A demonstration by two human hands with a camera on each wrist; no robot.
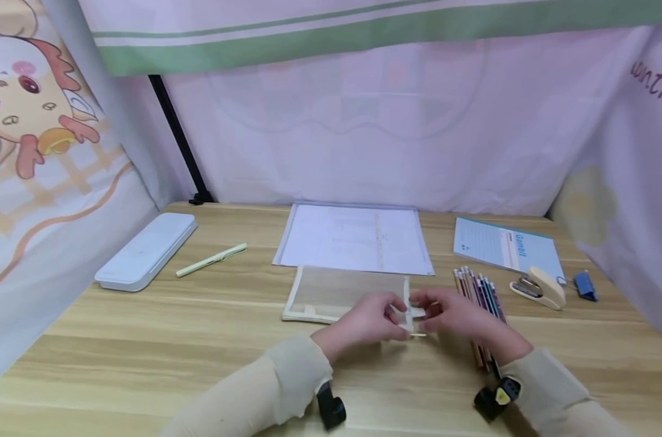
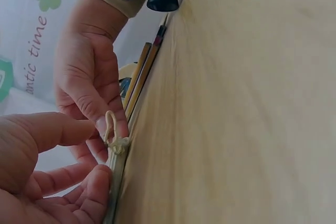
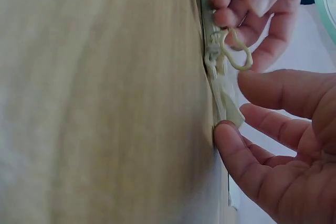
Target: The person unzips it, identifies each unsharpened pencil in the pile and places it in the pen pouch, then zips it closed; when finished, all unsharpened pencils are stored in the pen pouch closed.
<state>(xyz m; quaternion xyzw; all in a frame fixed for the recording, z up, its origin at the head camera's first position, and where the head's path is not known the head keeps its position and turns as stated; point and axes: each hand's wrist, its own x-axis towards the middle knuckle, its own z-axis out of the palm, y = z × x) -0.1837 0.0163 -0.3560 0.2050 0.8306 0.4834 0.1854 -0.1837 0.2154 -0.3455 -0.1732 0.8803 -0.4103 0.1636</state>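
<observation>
Mesh pouch (image 1: 344,293) on table (image 1: 200,358), R end betw. L hand (image 1: 366,318) & R hand (image 1: 457,312). Prob. light, floppy; zip edge (image 3: 217,87) stiffer: best steadied there, pinch loop pull (image 3: 244,68). R digits apart at end tab (image 3: 232,110). L grip: can't tell, view partly blocked.

Covered, cropped, unreadable in the head view
At six o'clock the left hand (image 1: 369,318) covers part of the mesh pouch (image 1: 339,288); toward four the right hand (image 1: 453,312) hides part of the pencils (image 1: 475,285). Both sleeves (image 1: 243,388) leave by the bottom edge. Curtain lettering (image 1: 656,83) at two and a cartoon figure (image 1: 27,91) at ten are cropped; print on the white sheet (image 1: 331,237) is too faint to read.
</observation>
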